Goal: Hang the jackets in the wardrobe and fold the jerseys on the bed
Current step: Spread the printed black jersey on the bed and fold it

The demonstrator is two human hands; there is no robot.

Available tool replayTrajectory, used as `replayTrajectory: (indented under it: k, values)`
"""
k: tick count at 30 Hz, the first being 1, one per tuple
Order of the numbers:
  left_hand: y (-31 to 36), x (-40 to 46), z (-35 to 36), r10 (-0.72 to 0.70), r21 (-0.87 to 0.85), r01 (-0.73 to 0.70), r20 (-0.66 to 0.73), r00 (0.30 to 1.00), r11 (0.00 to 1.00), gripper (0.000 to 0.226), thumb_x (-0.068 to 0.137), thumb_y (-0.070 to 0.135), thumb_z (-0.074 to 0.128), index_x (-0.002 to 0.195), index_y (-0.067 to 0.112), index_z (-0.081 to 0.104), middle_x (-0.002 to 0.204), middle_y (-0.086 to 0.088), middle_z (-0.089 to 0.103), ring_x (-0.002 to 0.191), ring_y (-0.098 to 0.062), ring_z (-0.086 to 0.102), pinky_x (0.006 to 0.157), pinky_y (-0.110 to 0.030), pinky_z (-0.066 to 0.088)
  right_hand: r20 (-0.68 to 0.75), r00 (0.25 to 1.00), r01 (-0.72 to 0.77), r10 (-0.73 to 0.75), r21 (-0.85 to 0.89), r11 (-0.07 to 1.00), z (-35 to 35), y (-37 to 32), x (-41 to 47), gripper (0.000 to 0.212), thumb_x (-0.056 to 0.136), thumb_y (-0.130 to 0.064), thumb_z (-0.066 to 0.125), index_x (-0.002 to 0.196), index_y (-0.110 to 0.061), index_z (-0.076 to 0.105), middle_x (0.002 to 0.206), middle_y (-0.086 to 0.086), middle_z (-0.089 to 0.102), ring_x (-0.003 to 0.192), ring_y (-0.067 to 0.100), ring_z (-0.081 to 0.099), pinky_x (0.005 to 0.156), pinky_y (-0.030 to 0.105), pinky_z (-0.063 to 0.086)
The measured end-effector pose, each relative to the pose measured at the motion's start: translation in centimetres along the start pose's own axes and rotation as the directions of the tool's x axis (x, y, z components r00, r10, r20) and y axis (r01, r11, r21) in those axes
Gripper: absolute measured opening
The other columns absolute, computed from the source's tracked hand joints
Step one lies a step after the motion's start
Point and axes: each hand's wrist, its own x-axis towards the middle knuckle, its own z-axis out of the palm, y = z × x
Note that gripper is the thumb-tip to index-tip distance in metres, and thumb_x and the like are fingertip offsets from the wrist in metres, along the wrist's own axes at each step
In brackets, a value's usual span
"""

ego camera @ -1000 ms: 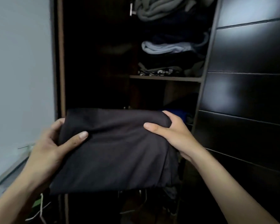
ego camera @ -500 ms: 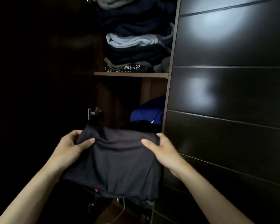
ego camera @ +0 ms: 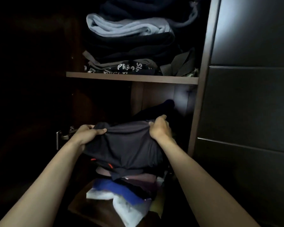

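Jersey (ego camera: pixel 126 145) folded, gripped by left hand (ego camera: pixel 87 134) and right hand (ego camera: pixel 159 128), atop wardrobe (ego camera: pixel 202 79) lower-compartment pile (ego camera: pixel 125 185).

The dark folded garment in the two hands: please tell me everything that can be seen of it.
The dark folded garment is charcoal, of smooth thin cloth, folded flat into a rough rectangle. The left hand grips its left far corner and the right hand grips its right far corner, so the cloth puckers there. It sits on top of a stack of folded clothes in the lower wardrobe compartment, below the wooden shelf. Small red marks show at its near edge.
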Motion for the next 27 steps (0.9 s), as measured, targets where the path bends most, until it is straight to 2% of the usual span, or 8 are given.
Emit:
replayTrajectory:
  k: [4,6,10,14,18,21,23,27]
  values:
    - [-1.8,6.7,2.1,-0.038,0.047,0.036,0.055,0.998,0.998,0.008,0.087,0.002,0.076,0.089,0.001,0.069,0.084,-0.017,0.069,0.051,-0.017,0.069,0.043,-0.02,0.053,-0.116,0.988,-0.128,0.105,-0.215,0.968,4.1,0.8,3.5,0.039,0.106,-0.013,0.047,0.141,-0.002,0.033,0.145,0.022,0.047,0.127,0.04,0.057,0.099,0.049,0.048]
    - [-3.7,9.2,3.1,-0.08,0.118,0.07,0.086,0.993,0.99,0.016,0.085,0.002,0.078,0.096,-0.003,0.068,0.093,-0.02,0.07,0.07,-0.025,0.068,0.059,-0.026,0.056,-0.113,0.983,-0.169,0.142,-0.292,0.941,6.2,2.5,4.4,0.037,0.106,-0.011,0.044,0.141,-0.003,0.033,0.147,0.024,0.045,0.131,0.039,0.055,0.102,0.049,0.046]
    - [-8.9,10.9,4.4,-0.147,0.282,0.108,0.119,0.982,0.953,0.027,0.086,0.002,0.078,0.08,0.009,0.053,0.09,-0.013,0.061,0.084,-0.024,0.058,0.076,-0.032,0.048,-0.078,0.969,-0.246,0.234,-0.374,0.894,8.6,6.4,4.8,0.04,0.104,-0.009,0.042,0.142,-0.002,0.033,0.149,0.027,0.045,0.132,0.039,0.054,0.101,0.045,0.048]
    - [-9.9,11.4,4.7,-0.08,0.322,0.039,0.115,0.99,0.946,0.025,0.085,0.009,0.079,0.087,0.012,0.055,0.105,-0.016,0.066,0.096,-0.025,0.06,0.089,-0.034,0.05,-0.082,0.976,-0.215,0.2,-0.454,0.864,8.3,6.6,5.9,0.042,0.103,-0.013,0.045,0.143,-0.006,0.034,0.148,0.026,0.043,0.136,0.04,0.049,0.104,0.045,0.046]
    - [-8.1,9.9,5.3,0.18,0.652,-0.21,0.113,0.977,0.729,0.047,0.092,0.027,0.07,0.133,0.014,0.05,0.136,-0.013,0.051,0.128,-0.032,0.05,0.106,-0.042,0.04,-0.134,0.99,-0.063,-0.04,-0.682,0.728,8.3,4.5,5.3,0.034,0.105,-0.013,0.04,0.138,-0.01,0.042,0.144,0.02,0.046,0.132,0.038,0.047,0.104,0.044,0.039]
    - [-7.6,7.3,7.0,0.411,0.669,-0.406,0.162,0.897,0.623,0.041,0.1,0.031,0.056,0.139,0.018,0.054,0.142,-0.005,0.053,0.132,-0.028,0.049,0.107,-0.045,0.037,-0.068,0.928,0.198,-0.365,-0.741,0.642,9.4,2.8,3.0,0.031,0.102,-0.016,0.042,0.131,-0.008,0.051,0.133,0.017,0.054,0.125,0.037,0.051,0.102,0.043,0.039]
    - [-9.0,6.1,8.3,0.35,0.681,-0.453,0.296,0.889,0.576,0.042,0.106,0.035,0.042,0.145,0.023,0.05,0.15,-0.001,0.051,0.138,-0.024,0.046,0.11,-0.043,0.034,0.064,0.877,0.382,-0.476,-0.693,0.611,10.4,3.3,1.5,0.036,0.098,-0.022,0.052,0.131,-0.008,0.053,0.132,0.017,0.057,0.126,0.037,0.052,0.107,0.046,0.036]
    - [-11.2,5.4,8.8,0.016,0.768,-0.363,0.418,0.908,0.527,0.054,0.11,0.043,0.014,0.162,0.03,0.018,0.17,0.01,0.015,0.156,-0.011,0.011,0.127,-0.045,0.005,0.378,0.912,0.38,-0.158,-0.638,0.669,11.4,7.3,0.6,0.049,0.109,-0.029,0.031,0.157,-0.016,0.029,0.166,0.009,0.027,0.154,0.028,0.022,0.125,0.047,0.011]
